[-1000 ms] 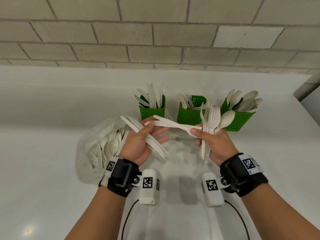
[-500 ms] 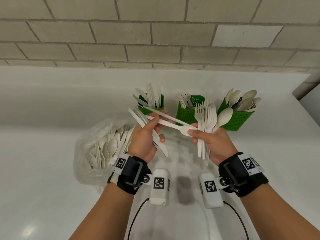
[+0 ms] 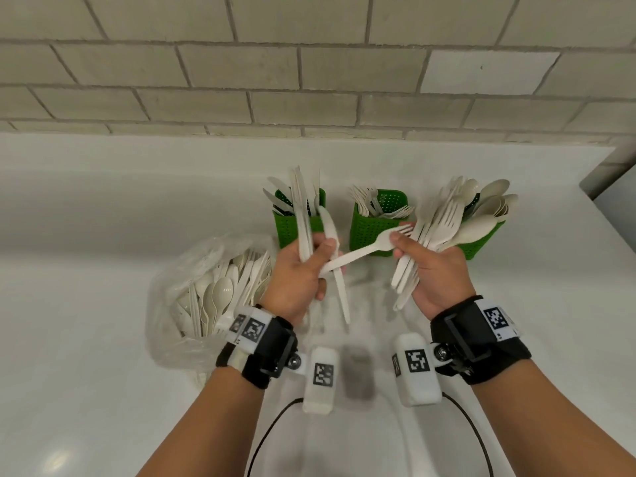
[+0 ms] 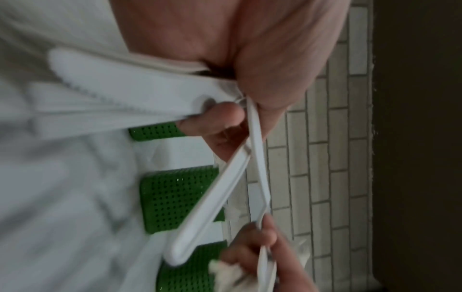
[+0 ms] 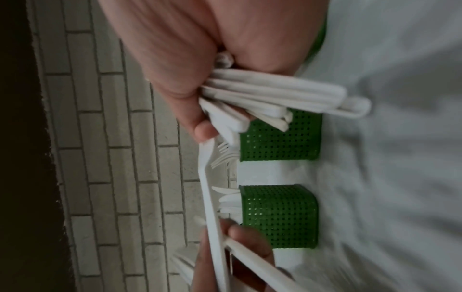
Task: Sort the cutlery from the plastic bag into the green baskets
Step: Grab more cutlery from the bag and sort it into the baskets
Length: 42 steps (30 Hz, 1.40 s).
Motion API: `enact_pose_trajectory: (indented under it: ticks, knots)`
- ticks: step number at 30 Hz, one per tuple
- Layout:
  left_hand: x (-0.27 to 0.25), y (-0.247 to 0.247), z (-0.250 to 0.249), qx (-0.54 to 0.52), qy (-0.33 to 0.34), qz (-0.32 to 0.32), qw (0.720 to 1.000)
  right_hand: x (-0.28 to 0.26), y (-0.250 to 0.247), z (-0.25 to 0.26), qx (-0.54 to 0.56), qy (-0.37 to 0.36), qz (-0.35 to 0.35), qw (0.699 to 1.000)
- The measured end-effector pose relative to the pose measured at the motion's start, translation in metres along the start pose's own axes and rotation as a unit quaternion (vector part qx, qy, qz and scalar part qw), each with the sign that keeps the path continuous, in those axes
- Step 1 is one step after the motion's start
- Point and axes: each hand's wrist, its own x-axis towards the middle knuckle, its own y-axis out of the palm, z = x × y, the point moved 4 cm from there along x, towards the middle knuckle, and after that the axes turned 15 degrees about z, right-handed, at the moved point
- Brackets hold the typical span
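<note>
Cutlery sitting sorted in three green baskets (image 3: 364, 232); plastic bag (image 3: 179, 304) holding spoons; left hand (image 3: 296, 273) clutching knives (image 3: 304, 232), right hand (image 3: 437, 270) clutching forks (image 3: 437, 222).

Ahead I find three green perforated plastic baskets (image 3: 298, 224), tops crowded with white cutlery; clear plastic bag (image 3: 179, 294) blocks left; bare white counter (image 3: 86, 235) beyond.

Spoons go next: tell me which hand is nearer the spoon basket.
Right. The right hand grips its bundle just in front of the spoon basket; the left hand is across by the knife basket.
</note>
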Motion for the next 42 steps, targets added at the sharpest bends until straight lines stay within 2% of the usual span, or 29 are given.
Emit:
enact_pose_trajectory:
  ticks: [3, 9, 11, 15, 17, 21, 24, 28, 31, 33, 36, 40, 42]
  knots:
    - [-0.001, 0.014, 0.006, 0.062, -0.002, -0.001, 0.998, 0.0, 0.009, 0.001, 0.007, -0.004, -0.003, 1.0]
    - [-0.003, 0.033, 0.008, 0.162, 0.055, 0.053, 0.984, -0.007, 0.033, -0.009, 0.02, 0.025, 0.091, 0.995]
    - [-0.004, 0.033, 0.01, 0.158, 0.065, 0.053, 0.984, -0.008, 0.034, -0.01, -0.001, 0.025, 0.086, 0.996]
    - [-0.004, 0.015, 0.015, 0.05, 0.02, -0.019, 0.998, 0.001, 0.019, -0.008, -0.009, -0.007, 0.026, 1.0]
    - [-0.003, 0.009, 0.014, 0.017, 0.002, -0.033, 0.999, 0.002, 0.015, -0.007, -0.04, -0.006, 0.033, 0.999]
    - [-0.001, 0.014, 0.011, -0.086, -0.023, 0.001, 0.996, -0.006, 0.023, -0.016, -0.177, 0.02, 0.121, 0.976]
    - [-0.001, 0.023, 0.012, -0.122, -0.04, 0.032, 0.991, -0.01, 0.03, -0.03, -0.198, 0.051, 0.181, 0.962]
    - [-0.002, 0.023, 0.012, -0.171, -0.062, 0.071, 0.981, -0.006, 0.022, -0.035, -0.23, 0.054, 0.153, 0.96]
    - [0.0, 0.014, 0.013, -0.221, -0.071, 0.092, 0.968, 0.0, 0.014, -0.021, -0.199, 0.037, 0.093, 0.975]
    - [0.001, 0.009, 0.012, -0.242, -0.068, 0.091, 0.964, 0.003, 0.013, -0.01, -0.166, 0.014, 0.077, 0.983]
    - [0.005, 0.006, 0.012, -0.268, -0.061, 0.084, 0.958, 0.0, 0.014, -0.005, -0.156, 0.02, 0.118, 0.981]
    - [0.008, 0.013, 0.009, -0.323, -0.04, 0.095, 0.941, -0.014, 0.027, -0.021, -0.229, 0.088, 0.231, 0.941]
    - [0.008, 0.015, 0.008, -0.335, -0.027, 0.087, 0.938, -0.02, 0.034, -0.03, -0.224, 0.087, 0.259, 0.935]
